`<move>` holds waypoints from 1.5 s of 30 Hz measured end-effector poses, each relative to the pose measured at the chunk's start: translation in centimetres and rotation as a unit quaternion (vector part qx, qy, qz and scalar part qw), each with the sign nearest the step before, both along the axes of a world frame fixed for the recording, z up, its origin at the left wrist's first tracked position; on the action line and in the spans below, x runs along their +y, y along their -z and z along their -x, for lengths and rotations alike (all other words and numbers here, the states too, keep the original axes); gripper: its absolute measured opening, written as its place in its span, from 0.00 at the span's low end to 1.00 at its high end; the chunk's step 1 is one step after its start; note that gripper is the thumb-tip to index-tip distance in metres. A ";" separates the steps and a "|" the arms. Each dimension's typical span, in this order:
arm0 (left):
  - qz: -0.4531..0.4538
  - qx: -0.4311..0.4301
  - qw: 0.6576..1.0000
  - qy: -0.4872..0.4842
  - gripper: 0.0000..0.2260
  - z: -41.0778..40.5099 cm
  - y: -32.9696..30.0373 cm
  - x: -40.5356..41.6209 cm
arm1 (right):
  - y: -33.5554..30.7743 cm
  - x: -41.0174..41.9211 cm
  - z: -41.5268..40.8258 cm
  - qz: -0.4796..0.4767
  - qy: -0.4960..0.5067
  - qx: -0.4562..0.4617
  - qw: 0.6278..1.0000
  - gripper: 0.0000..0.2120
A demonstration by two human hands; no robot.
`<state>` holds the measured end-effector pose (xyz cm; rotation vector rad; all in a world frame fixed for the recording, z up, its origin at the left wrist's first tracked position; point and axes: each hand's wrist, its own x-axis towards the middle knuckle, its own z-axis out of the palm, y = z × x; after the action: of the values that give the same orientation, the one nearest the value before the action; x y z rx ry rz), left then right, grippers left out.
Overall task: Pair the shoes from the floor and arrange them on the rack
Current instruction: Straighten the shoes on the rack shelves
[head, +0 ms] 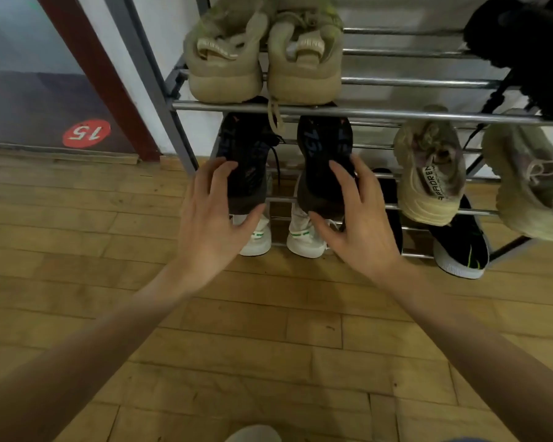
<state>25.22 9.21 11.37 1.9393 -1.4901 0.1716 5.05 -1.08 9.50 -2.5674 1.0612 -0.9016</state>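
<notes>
each black shoe (248,164) runs heel-first toward its own hand, left hand (211,215) and right hand (358,218) fingers loosely spread at the heels.

Dim, soft indoor light — blurred, warped edges

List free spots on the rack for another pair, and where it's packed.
Free: top shelf bars between the beige pair and the black item at right. Crowded: middle tier, with the black pair under both hands, left hand and right hand, beside the worn beige pair. The bottom tier looks full, partly hidden.
</notes>
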 end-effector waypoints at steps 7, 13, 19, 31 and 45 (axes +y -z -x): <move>0.004 0.054 0.997 -0.055 0.29 1.3 2.3 -2.8 | 0.6 -0.9 -2.3 -0.144 0.054 -0.048 0.987 0.46; 0.026 0.081 0.994 -0.064 0.21 0.7 2.1 -4.0 | 1.5 -1.5 -3.3 -0.142 0.061 -0.082 0.985 0.44; 0.019 0.101 0.994 -0.040 0.20 -0.3 1.9 -4.4 | 1.6 -2.2 -6.1 -0.113 0.036 -0.075 0.990 0.44; 0.033 0.149 0.988 -0.018 0.22 1.3 0.4 -2.8 | 0.0 -2.7 -3.1 -0.132 -0.074 0.054 0.987 0.37; -0.031 -0.078 0.962 0.261 0.28 13.5 -1.7 -8.3 | 0.9 -3.1 15.1 0.156 0.214 -0.141 0.954 0.20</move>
<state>11.72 0.87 13.02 1.5380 -2.0767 0.0414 -10.04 -4.20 8.59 -2.3631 1.5136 -1.6052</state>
